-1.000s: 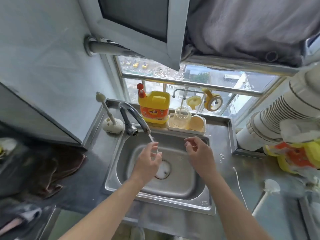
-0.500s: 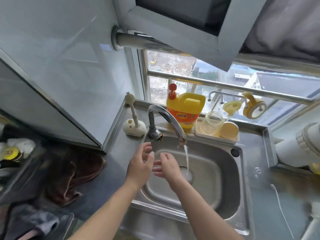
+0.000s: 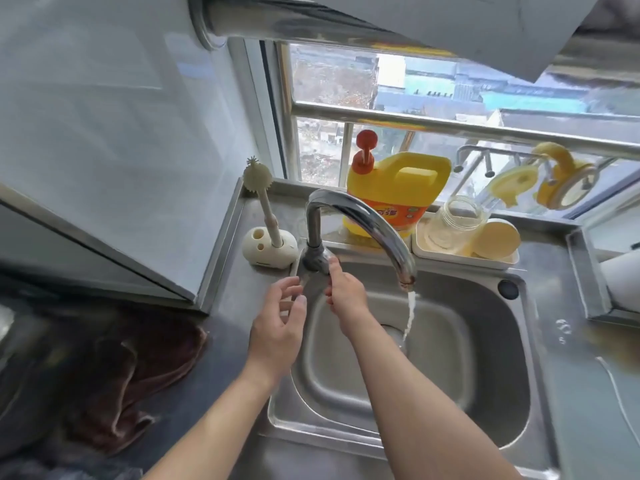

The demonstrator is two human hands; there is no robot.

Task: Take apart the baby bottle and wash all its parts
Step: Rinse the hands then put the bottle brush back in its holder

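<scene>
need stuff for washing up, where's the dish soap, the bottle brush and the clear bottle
dish soap (image 3: 394, 183), head view, yellow body under the handle
bottle brush (image 3: 257, 175), head view, bristled head on top
clear bottle (image 3: 459, 216), head view, its see-through side

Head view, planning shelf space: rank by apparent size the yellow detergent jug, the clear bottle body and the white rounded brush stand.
1. Yellow plastic detergent jug, clearly largest.
2-3. Clear bottle body and white rounded brush stand look alike; unranked.
</scene>
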